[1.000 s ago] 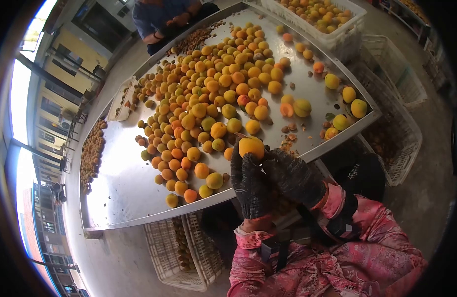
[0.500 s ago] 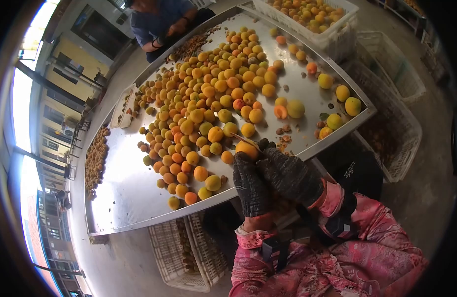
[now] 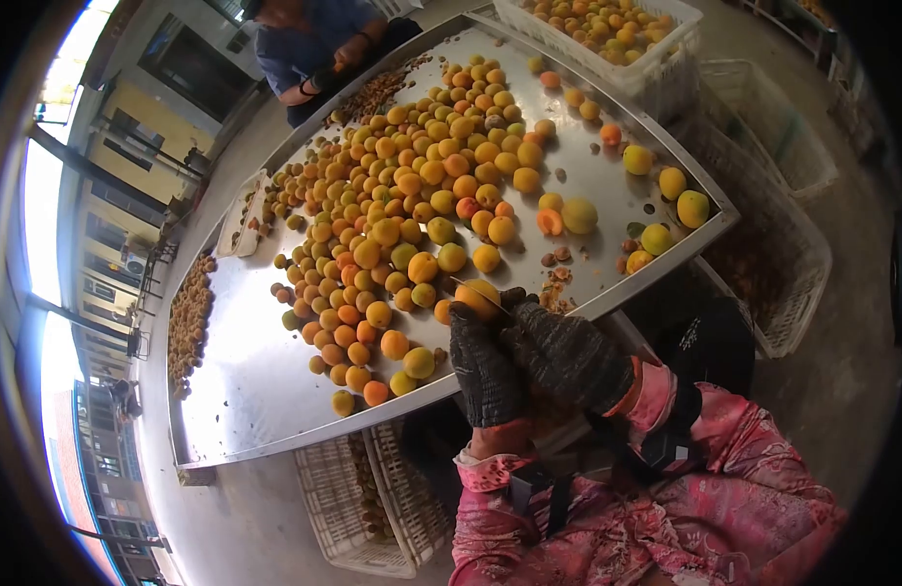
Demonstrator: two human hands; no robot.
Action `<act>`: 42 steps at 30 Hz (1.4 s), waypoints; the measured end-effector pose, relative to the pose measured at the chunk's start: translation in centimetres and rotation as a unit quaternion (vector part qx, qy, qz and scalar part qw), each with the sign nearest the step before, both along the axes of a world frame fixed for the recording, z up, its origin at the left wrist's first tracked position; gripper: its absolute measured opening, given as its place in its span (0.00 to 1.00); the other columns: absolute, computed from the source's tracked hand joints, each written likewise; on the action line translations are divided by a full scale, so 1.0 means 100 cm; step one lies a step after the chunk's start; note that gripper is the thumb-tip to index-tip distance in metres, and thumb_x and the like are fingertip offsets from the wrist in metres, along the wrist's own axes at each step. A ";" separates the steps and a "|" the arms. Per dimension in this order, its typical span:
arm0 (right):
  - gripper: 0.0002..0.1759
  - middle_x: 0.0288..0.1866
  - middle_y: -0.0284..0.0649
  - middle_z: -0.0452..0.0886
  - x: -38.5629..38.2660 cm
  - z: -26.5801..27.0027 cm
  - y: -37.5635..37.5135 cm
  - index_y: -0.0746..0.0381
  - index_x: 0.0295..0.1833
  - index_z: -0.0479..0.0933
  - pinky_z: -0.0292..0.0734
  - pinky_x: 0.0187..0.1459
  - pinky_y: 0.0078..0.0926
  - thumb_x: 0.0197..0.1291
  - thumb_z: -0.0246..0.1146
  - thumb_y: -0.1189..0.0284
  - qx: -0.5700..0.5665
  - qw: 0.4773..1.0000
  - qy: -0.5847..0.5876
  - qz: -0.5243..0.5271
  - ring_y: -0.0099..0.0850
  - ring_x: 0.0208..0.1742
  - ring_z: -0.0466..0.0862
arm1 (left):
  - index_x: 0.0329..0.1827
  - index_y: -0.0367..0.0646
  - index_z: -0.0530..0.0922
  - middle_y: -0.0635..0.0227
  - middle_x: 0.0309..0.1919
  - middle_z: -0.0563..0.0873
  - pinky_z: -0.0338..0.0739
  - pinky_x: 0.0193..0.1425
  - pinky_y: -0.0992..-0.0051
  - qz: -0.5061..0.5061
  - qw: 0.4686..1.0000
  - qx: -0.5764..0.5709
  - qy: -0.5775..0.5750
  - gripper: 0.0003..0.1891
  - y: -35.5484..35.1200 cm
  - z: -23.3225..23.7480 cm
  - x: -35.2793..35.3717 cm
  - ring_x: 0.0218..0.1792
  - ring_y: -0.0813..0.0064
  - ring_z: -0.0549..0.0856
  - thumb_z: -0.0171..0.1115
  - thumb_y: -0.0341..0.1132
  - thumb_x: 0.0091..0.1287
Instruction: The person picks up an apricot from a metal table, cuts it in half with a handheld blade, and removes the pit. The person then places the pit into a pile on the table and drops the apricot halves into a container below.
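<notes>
A: In the head view, where is the apricot being handled?

B: The apricot (image 3: 477, 301) is at the fingertips of the left hand (image 3: 488, 376), in front of the heap of fruit (image 3: 402, 186). It shows against the near side of the metal table (image 3: 261, 396); I can't tell whether it touches the top.

A: How is it gripped?

B: The left hand is clamped on it from below. A thin blade (image 3: 481, 296) lies across the fruit, its near end running into the right hand (image 3: 573, 356). That hand is curled around it, though the fingers hide any handle.

A: So the hands are close?

B: Just beside each other, both in dark gloves, with patterned pink sleeves (image 3: 763, 459) behind them.

A: What lies near the right hand?

B: Some orange scraps (image 3: 556, 290) and, farther up the table, a cut apricot (image 3: 550, 222) with its flesh showing, next to a large greenish-yellow fruit (image 3: 580, 216).

A: And farther off?

B: Small brown pieces (image 3: 189, 322) line the left edge. A co-worker (image 3: 309, 49) sits at the far side, and a white crate (image 3: 656, 70) of fruit stands by the far right edge.
</notes>
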State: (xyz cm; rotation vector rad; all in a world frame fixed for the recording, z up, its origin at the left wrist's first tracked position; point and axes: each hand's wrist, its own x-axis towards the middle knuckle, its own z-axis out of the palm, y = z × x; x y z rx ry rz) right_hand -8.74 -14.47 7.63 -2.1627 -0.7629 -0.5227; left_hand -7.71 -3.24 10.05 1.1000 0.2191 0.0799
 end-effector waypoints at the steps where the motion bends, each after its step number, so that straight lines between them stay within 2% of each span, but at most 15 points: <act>1: 0.20 0.54 0.51 0.73 -0.001 0.002 -0.001 0.66 0.55 0.71 0.76 0.40 0.35 0.58 0.55 0.71 -0.015 1.000 0.015 -0.007 0.41 0.44 0.78 | 0.51 0.33 0.72 0.60 0.41 0.81 0.75 0.46 0.77 -0.019 0.999 -0.027 0.016 0.23 0.003 -0.001 0.001 0.41 0.74 0.80 0.45 0.48 0.71; 3: 0.19 0.52 0.51 0.74 0.000 0.000 -0.004 0.66 0.55 0.71 0.76 0.39 0.35 0.58 0.55 0.71 -0.034 0.998 0.053 -0.007 0.41 0.42 0.79 | 0.51 0.33 0.72 0.60 0.40 0.82 0.74 0.45 0.77 -0.037 0.997 -0.051 0.034 0.21 0.012 -0.004 0.002 0.41 0.75 0.80 0.45 0.46 0.71; 5: 0.19 0.50 0.50 0.75 0.004 0.003 -0.007 0.66 0.55 0.70 0.76 0.38 0.35 0.59 0.54 0.70 -0.055 0.995 0.088 -0.009 0.41 0.40 0.79 | 0.51 0.34 0.72 0.60 0.40 0.82 0.74 0.44 0.77 -0.055 0.984 0.169 -0.029 0.21 0.018 -0.006 0.003 0.39 0.75 0.80 0.45 0.46 0.71; 7: 0.19 0.42 0.50 0.77 0.007 0.009 -0.011 0.68 0.53 0.70 0.75 0.36 0.37 0.59 0.55 0.68 -0.049 0.998 -0.028 0.011 0.43 0.35 0.79 | 0.49 0.33 0.73 0.61 0.40 0.81 0.74 0.44 0.78 -0.031 0.985 0.163 -0.037 0.23 0.011 -0.001 0.002 0.39 0.76 0.80 0.44 0.47 0.71; 11: 0.18 0.41 0.49 0.77 0.006 0.002 -0.005 0.68 0.51 0.71 0.75 0.36 0.38 0.60 0.55 0.68 -0.080 0.996 -0.030 0.006 0.42 0.36 0.79 | 0.48 0.34 0.74 0.65 0.40 0.80 0.73 0.42 0.80 0.035 0.980 0.195 -0.028 0.21 0.008 -0.014 0.002 0.37 0.79 0.79 0.43 0.46 0.72; 16: 0.18 0.48 0.50 0.75 0.007 -0.001 0.000 0.66 0.53 0.71 0.76 0.40 0.37 0.59 0.55 0.69 0.001 0.984 0.176 0.023 0.41 0.43 0.79 | 0.47 0.36 0.74 0.68 0.36 0.79 0.73 0.41 0.80 -0.002 0.987 0.159 0.031 0.17 0.011 -0.020 0.006 0.36 0.82 0.77 0.47 0.42 0.70; 23: 0.19 0.55 0.53 0.72 0.025 -0.018 -0.010 0.64 0.56 0.70 0.74 0.49 0.34 0.58 0.53 0.74 0.038 0.988 0.037 0.144 0.46 0.51 0.76 | 0.46 0.36 0.74 0.69 0.36 0.79 0.73 0.41 0.79 -0.003 0.973 0.223 -0.061 0.13 0.014 -0.017 0.008 0.37 0.80 0.77 0.53 0.38 0.67; 26: 0.19 0.53 0.50 0.73 0.023 -0.023 -0.002 0.62 0.55 0.71 0.75 0.46 0.35 0.57 0.53 0.74 0.101 0.958 0.197 0.181 0.45 0.48 0.77 | 0.45 0.36 0.74 0.69 0.36 0.79 0.72 0.41 0.80 0.023 0.972 0.229 -0.036 0.16 0.014 -0.026 0.007 0.37 0.80 0.77 0.52 0.42 0.68; 28: 0.18 0.50 0.48 0.74 0.015 -0.032 0.005 0.63 0.55 0.71 0.76 0.43 0.35 0.59 0.52 0.73 -0.041 0.991 0.119 0.042 0.41 0.47 0.78 | 0.44 0.37 0.75 0.69 0.36 0.79 0.72 0.41 0.80 0.039 0.984 0.176 -0.003 0.17 0.016 -0.050 0.016 0.36 0.80 0.77 0.51 0.45 0.68; 31: 0.17 0.47 0.48 0.75 0.009 0.014 -0.001 0.63 0.53 0.72 0.76 0.41 0.37 0.59 0.52 0.71 -0.067 0.968 0.241 0.022 0.41 0.45 0.78 | 0.43 0.37 0.75 0.68 0.35 0.80 0.73 0.39 0.80 0.039 0.994 0.063 0.084 0.20 0.012 -0.034 0.016 0.35 0.80 0.78 0.49 0.48 0.68; 33: 0.17 0.47 0.48 0.75 0.010 0.006 0.002 0.64 0.53 0.72 0.76 0.42 0.37 0.59 0.52 0.71 -0.054 0.972 0.225 0.033 0.41 0.46 0.78 | 0.43 0.37 0.76 0.68 0.33 0.80 0.73 0.39 0.79 0.024 0.990 0.005 0.139 0.21 0.015 -0.030 0.014 0.35 0.80 0.78 0.48 0.49 0.68; 35: 0.17 0.48 0.49 0.75 0.017 -0.012 0.003 0.64 0.53 0.72 0.76 0.43 0.37 0.59 0.53 0.71 -0.040 0.976 0.208 0.041 0.42 0.46 0.78 | 0.44 0.37 0.76 0.66 0.33 0.80 0.74 0.38 0.78 0.000 0.977 0.208 0.052 0.20 0.023 -0.043 0.015 0.35 0.79 0.79 0.49 0.48 0.68; 38: 0.18 0.50 0.50 0.75 0.026 -0.040 -0.003 0.65 0.54 0.71 0.75 0.46 0.36 0.57 0.54 0.72 0.043 0.983 0.122 0.131 0.42 0.47 0.78 | 0.43 0.36 0.76 0.65 0.32 0.81 0.73 0.38 0.77 -0.018 0.925 0.371 -0.083 0.18 0.025 -0.032 0.007 0.35 0.79 0.79 0.50 0.45 0.68; 41: 0.18 0.51 0.51 0.75 0.028 -0.035 -0.001 0.66 0.54 0.71 0.74 0.49 0.35 0.59 0.55 0.71 0.029 0.984 0.028 0.176 0.41 0.48 0.78 | 0.35 0.37 0.77 0.66 0.28 0.79 0.70 0.31 0.75 0.032 0.946 0.302 -0.116 0.15 0.023 -0.040 0.009 0.28 0.76 0.77 0.49 0.41 0.67; 42: 0.18 0.50 0.51 0.75 0.022 -0.022 0.006 0.66 0.54 0.71 0.74 0.49 0.35 0.60 0.55 0.70 0.171 0.939 0.249 0.162 0.41 0.49 0.78 | 0.35 0.37 0.77 0.66 0.28 0.79 0.70 0.31 0.75 0.033 0.945 0.303 -0.117 0.15 0.023 -0.036 0.009 0.28 0.76 0.77 0.49 0.41 0.67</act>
